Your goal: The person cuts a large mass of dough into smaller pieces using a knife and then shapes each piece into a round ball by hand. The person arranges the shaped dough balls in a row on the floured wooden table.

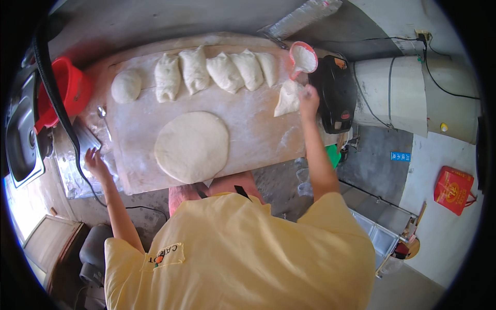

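Note:
My left hand (96,166) is over the left end of the worktop, fingers apart, close to a flat metal piece (87,134). Whether they touch is unclear. At the far right of the floured board (255,131), my right hand (309,101) is at the edge of a small dough piece (287,98). The hand is blurred, and its grip cannot be made out. Just beyond it sits a red ladle (292,74) with white flour (304,59). A large flat dough round (192,147) lies at the board's near edge. Several dough pieces (193,71) line the back beside a rounded dough ball (126,86).
A black appliance (334,93) borders the board's right end. On the left are a red basin (69,91), a metal spoon (101,112) and a steel sink (25,128). A dark cable (58,100) hangs across the left side. A plastic-wrapped roll (304,18) leans at the back.

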`<act>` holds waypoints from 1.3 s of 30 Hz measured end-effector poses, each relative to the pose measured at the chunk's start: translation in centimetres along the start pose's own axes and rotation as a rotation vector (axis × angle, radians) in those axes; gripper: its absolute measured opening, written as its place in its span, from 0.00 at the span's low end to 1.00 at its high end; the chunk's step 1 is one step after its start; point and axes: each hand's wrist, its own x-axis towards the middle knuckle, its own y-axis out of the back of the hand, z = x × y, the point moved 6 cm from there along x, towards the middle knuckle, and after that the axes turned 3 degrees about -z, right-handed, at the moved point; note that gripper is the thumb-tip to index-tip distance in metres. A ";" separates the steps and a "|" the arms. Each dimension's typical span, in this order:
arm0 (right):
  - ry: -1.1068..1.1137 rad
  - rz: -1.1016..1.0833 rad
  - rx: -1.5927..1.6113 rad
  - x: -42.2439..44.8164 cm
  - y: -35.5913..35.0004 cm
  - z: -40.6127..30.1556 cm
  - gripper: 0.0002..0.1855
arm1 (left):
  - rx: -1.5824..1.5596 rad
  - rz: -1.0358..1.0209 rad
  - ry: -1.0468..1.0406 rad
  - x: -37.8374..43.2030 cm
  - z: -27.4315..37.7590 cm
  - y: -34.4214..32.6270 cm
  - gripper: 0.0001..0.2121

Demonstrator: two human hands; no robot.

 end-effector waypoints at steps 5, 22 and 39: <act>0.210 -0.245 -0.139 13.2 -4.8 6.0 0.17 | 0.062 -0.574 -0.046 -17.9 16.2 -21.5 0.09; -0.546 -0.493 1.140 7.5 1.3 9.3 0.11 | 1.090 -0.915 -1.275 -41.0 28.6 -66.2 0.37; 0.603 -0.526 0.181 -12.1 -6.8 2.3 0.22 | -0.565 -0.555 0.475 -35.2 24.5 -34.2 0.29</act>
